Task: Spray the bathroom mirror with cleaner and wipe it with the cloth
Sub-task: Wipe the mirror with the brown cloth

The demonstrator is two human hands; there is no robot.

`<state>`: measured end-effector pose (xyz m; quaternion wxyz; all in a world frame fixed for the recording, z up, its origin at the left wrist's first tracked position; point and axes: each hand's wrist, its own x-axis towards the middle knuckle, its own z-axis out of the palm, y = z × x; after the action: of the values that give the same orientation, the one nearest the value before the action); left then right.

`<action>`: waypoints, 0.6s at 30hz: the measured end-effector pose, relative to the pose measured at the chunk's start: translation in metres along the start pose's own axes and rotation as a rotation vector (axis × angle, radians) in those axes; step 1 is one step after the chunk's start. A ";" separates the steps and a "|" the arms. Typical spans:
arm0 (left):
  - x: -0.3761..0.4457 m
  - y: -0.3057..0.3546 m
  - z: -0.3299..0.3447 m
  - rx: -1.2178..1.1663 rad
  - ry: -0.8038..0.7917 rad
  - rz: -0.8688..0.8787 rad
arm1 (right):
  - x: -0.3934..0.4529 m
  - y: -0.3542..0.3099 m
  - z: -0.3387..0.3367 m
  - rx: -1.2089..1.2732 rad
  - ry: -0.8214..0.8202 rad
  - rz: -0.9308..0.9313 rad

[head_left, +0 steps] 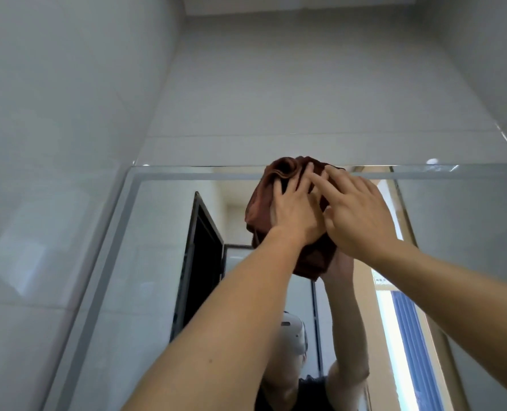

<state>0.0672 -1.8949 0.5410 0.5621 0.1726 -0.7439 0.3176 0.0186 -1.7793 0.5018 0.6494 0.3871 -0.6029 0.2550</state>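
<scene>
A brown cloth [278, 179] is bunched against the bathroom mirror [157, 262] at the middle of its top edge. My left hand [296, 209] lies flat on the cloth with its fingers spread, pressing it to the glass. My right hand [356, 215] is beside it, its straight fingers laid over the left hand's fingers and the cloth. The cloth's lower part hangs below both hands. The mirror reflects my raised arms. No spray bottle is in view.
Grey tiled walls [68, 114] enclose the mirror on the left, above and on the right. The mirror has a bevelled border [187, 170]. It reflects a dark door frame [201, 250] and a bright doorway with a blue curtain [406, 336].
</scene>
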 end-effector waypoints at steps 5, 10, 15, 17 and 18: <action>-0.013 -0.073 -0.005 -0.051 0.065 0.019 | 0.010 0.032 0.004 -0.070 0.003 0.063; -0.053 -0.172 -0.009 -0.017 0.174 -0.422 | 0.019 0.060 0.001 -0.076 -0.001 0.034; -0.062 -0.162 -0.005 -0.059 0.164 -0.851 | 0.014 0.089 -0.004 -0.069 0.003 -0.022; -0.046 -0.131 -0.004 -0.087 0.168 -0.965 | 0.010 0.108 -0.006 -0.078 -0.001 -0.028; -0.037 -0.113 -0.004 -0.093 0.170 -0.984 | 0.008 0.119 -0.008 -0.081 0.000 -0.023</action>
<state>0.1507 -1.9800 0.5381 0.7109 0.4514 -0.5393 -0.0055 -0.0703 -1.7062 0.5332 0.6674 0.3675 -0.6083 0.2226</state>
